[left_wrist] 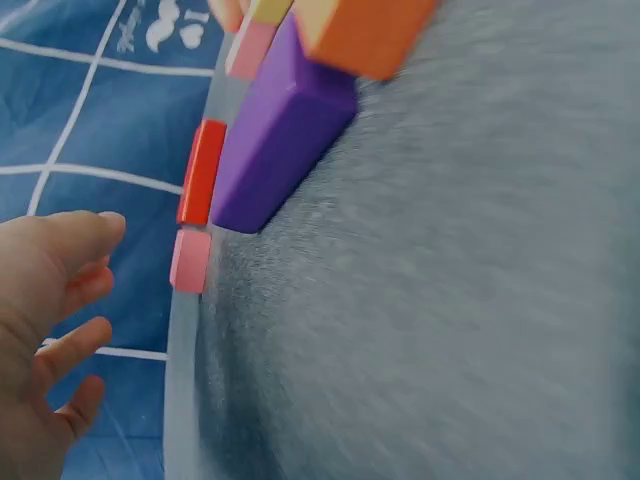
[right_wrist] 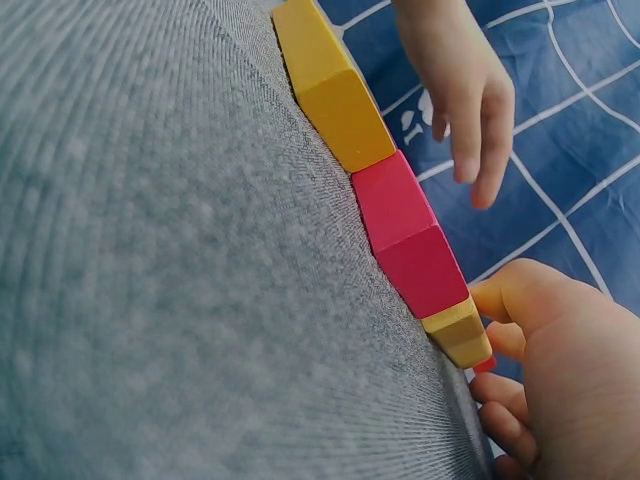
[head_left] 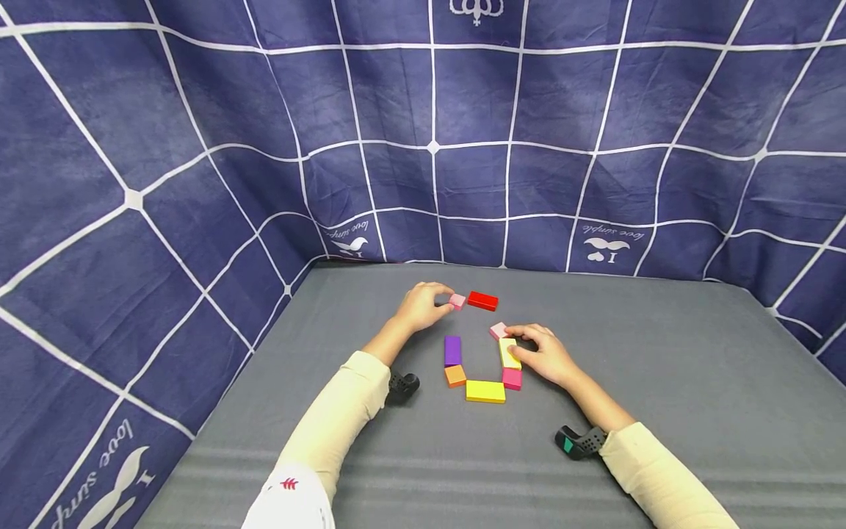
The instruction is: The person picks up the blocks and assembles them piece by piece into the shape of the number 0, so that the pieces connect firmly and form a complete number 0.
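My left hand (head_left: 421, 306) is at the far left of the block layout. Its thumb and forefinger are parted beside a small pink block (head_left: 457, 301); the left wrist view shows a gap between these fingers and that block (left_wrist: 190, 260). With thumb and forefinger, my right hand (head_left: 543, 354) pinches a pale yellow block (head_left: 509, 355). The forefinger tip also lies close to another pink block (head_left: 499, 331) at its far end. A magenta block (head_left: 512, 378) adjoins its near end. In the right wrist view, the hand (right_wrist: 580, 370) partly hides the pale yellow block.
A red block (head_left: 483, 300) lies right of the far pink one. Purple (head_left: 452, 351) and orange (head_left: 455, 376) blocks form the left side, and a yellow block (head_left: 485, 391) the near side. Behind the grey tabletop (head_left: 661, 382) hangs a blue checked cloth (head_left: 562, 95).
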`<action>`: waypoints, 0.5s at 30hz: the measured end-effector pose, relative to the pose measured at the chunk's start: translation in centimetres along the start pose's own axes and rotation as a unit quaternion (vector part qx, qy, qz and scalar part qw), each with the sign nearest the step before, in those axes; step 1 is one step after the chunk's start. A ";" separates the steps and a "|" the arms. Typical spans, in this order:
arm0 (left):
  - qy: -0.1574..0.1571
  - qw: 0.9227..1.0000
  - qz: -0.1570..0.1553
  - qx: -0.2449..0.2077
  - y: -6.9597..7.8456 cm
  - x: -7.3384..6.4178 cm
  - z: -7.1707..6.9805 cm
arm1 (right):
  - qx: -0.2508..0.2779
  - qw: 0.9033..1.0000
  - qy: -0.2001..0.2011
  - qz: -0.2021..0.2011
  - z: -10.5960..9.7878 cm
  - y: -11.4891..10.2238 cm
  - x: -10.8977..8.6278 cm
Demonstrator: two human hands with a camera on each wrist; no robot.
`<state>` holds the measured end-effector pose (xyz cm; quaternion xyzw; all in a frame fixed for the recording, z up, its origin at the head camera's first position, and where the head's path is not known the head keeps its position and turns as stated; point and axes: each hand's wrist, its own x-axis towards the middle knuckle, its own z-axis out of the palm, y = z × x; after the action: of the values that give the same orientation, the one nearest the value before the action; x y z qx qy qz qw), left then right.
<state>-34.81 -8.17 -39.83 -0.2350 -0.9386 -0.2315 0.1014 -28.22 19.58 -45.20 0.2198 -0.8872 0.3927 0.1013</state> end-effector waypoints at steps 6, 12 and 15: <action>-0.035 0.998 -0.040 0.032 0.0 1.9 1.1 | -0.003 1.000 0.004 0.000 -0.1 0.3 0.1; -0.064 0.995 -0.045 0.064 0.0 2.5 2.3 | -0.004 1.000 -0.005 0.001 0.0 0.3 0.0; -0.062 0.994 -0.046 0.080 0.0 2.6 2.6 | -0.004 1.000 -0.007 0.004 0.0 0.2 0.0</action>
<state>-37.29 -5.85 -41.33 -0.1968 -0.9683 -0.1453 0.0512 -28.30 19.69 -45.38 0.2186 -0.8905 0.3877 0.0944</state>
